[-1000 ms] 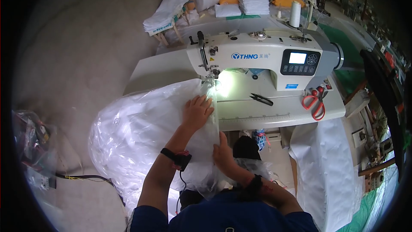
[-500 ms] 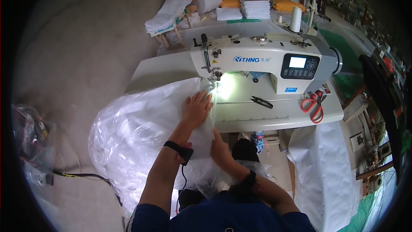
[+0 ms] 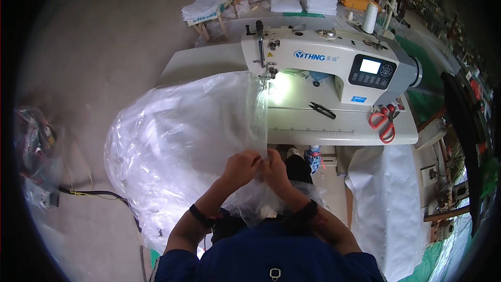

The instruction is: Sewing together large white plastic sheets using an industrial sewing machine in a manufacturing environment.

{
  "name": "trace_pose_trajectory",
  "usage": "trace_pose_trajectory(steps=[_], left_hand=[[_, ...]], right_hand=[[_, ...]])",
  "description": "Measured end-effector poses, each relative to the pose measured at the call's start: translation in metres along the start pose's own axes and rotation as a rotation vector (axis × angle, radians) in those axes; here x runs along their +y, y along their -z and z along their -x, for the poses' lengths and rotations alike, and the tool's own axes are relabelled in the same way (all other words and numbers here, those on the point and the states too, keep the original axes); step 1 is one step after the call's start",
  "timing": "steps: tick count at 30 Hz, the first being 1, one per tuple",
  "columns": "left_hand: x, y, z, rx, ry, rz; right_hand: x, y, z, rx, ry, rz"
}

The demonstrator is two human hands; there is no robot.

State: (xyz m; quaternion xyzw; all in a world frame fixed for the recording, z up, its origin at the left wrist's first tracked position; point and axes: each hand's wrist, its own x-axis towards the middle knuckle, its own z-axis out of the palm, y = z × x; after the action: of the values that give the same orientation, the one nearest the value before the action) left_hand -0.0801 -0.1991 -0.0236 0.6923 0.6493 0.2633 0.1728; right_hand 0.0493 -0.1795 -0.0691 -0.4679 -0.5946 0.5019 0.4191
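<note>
A large sheet of clear plastic film with white material under it (image 3: 182, 120) spreads over the left of the sewing table and hangs toward me. Its right edge runs up under the needle of a white sewing machine (image 3: 313, 47), whose lamp is lit. Close to my body, my left hand (image 3: 242, 168) pinches that edge with closed fingers. Beside it, almost touching, my right hand (image 3: 274, 169) grips the same edge. Exactly how the layers lie between my fingertips is hidden.
Black thread snips (image 3: 322, 110) and red-handled scissors (image 3: 383, 124) lie on the sewing table (image 3: 313, 134). A thread cone (image 3: 369, 18) stands behind the machine. White sheeting (image 3: 386, 203) hangs at the right. Folded white stacks (image 3: 319, 1) sit at the back.
My left hand has left its flat place near the needle and come back toward me to the edge beside my right hand. Both hands now pinch the film. The view has shifted slightly.
</note>
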Motion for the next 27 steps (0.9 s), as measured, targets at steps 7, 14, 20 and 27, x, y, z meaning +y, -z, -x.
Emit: trace_pose_trajectory(steps=[7,14,20,27], left_hand=[[0.0,0.016,0.004,-0.05,0.03,0.118],[-0.067,0.028,-0.036,0.326,-0.163,-0.401],[-0.152,0.074,-0.019,0.317,0.174,-0.677],[-0.116,0.088,-0.033,0.302,-0.132,-0.327]], right_hand=[[-0.014,0.03,0.012,-0.182,-0.005,0.244],[-0.025,0.011,-0.002,-0.585,-0.404,-0.015],[-0.024,-0.004,0.055,-1.188,0.217,0.675],[0.006,-0.01,-0.032,-0.167,-0.228,0.026]])
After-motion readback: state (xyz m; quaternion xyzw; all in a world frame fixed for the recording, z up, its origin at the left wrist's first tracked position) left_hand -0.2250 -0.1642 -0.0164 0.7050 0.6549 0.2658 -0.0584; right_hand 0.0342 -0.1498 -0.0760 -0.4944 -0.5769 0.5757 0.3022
